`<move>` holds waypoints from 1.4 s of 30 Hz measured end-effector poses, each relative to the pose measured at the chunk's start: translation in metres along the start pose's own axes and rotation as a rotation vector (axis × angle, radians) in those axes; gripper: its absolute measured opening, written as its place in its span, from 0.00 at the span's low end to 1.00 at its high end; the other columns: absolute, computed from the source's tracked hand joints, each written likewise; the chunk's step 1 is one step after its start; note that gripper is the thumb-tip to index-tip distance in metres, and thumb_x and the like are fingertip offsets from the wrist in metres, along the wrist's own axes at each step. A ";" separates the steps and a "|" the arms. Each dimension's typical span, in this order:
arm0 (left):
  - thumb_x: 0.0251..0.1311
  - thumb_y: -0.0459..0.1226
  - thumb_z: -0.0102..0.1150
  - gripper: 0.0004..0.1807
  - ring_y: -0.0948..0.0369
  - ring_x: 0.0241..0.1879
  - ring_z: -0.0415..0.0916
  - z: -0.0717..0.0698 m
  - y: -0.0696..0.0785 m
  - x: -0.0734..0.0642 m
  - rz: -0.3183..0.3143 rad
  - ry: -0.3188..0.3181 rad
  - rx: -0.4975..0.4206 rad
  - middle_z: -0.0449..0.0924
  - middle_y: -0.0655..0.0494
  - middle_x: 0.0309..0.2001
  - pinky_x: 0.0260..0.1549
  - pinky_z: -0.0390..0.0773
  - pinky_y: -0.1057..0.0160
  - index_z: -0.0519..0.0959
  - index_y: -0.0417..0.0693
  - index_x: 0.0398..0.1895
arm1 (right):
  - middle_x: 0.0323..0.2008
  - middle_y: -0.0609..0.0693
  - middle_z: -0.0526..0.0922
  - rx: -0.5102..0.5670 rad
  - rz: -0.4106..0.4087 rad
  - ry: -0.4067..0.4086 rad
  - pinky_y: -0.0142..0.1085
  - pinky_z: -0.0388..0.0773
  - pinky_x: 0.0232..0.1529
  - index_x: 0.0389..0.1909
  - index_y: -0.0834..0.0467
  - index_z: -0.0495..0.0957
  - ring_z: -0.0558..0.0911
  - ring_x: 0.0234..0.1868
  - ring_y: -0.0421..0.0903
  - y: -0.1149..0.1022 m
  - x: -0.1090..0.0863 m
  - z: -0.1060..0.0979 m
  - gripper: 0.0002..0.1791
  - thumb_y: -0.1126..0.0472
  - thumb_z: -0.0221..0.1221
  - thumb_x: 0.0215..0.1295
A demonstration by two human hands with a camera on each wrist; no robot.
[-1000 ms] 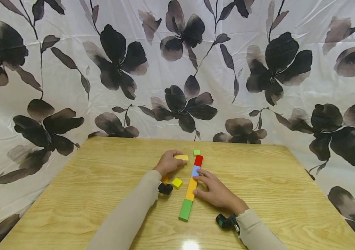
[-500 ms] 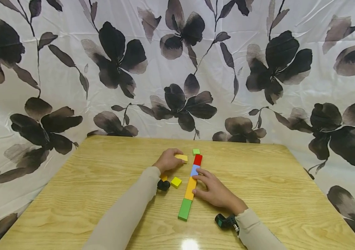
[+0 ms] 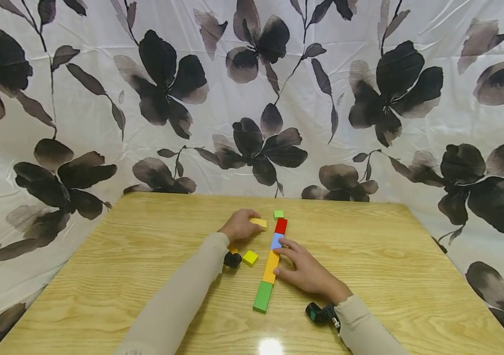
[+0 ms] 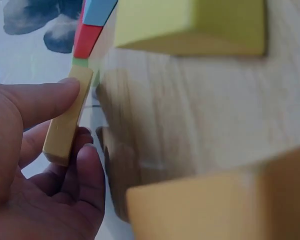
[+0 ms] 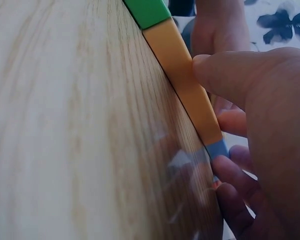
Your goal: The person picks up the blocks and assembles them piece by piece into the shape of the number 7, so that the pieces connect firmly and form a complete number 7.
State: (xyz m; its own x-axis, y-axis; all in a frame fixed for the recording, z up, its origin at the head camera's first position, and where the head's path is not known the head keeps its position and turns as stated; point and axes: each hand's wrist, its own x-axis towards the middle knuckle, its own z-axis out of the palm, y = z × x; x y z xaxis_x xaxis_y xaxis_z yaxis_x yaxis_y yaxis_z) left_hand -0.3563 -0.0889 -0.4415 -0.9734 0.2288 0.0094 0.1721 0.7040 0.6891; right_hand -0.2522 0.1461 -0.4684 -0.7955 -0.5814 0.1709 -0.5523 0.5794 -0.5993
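At the wood-grained table (image 3: 345,256), a pale yellow block (image 3: 259,224) is pinched by the left hand (image 3: 239,225), near the red block (image 3: 281,226). The right hand (image 3: 307,270), fingers loose, touches the orange block (image 3: 271,267). Positioning seems in hand, likely calling for careful alignment next.

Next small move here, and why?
I'd have the left hand ease the tan block right, toward the red block. It's already pinched and sits just left of red, with a visible gap between them. The right hand has its thumb on the orange block, so it could probably steady that side.
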 end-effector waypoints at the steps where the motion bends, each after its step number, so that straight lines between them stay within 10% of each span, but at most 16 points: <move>1: 0.60 0.37 0.68 0.20 0.51 0.57 0.74 0.000 0.000 0.001 0.003 0.001 0.007 0.80 0.47 0.55 0.61 0.70 0.53 0.82 0.41 0.55 | 0.76 0.53 0.56 0.003 0.002 -0.001 0.61 0.57 0.68 0.70 0.54 0.71 0.55 0.76 0.58 0.000 0.000 0.000 0.31 0.42 0.59 0.71; 42: 0.61 0.39 0.66 0.20 0.49 0.60 0.73 0.010 -0.004 0.023 0.047 0.084 0.064 0.80 0.48 0.58 0.62 0.69 0.52 0.82 0.43 0.57 | 0.77 0.53 0.56 0.005 -0.022 0.031 0.59 0.56 0.69 0.70 0.55 0.71 0.55 0.76 0.56 -0.001 -0.005 0.003 0.31 0.45 0.60 0.71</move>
State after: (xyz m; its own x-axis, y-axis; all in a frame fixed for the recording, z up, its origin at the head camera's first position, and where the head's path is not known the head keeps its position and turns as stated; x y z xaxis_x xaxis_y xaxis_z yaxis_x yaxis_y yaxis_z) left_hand -0.3784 -0.0799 -0.4516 -0.9729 0.2071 0.1033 0.2245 0.7362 0.6384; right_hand -0.2472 0.1467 -0.4713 -0.7903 -0.5762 0.2085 -0.5689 0.5634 -0.5992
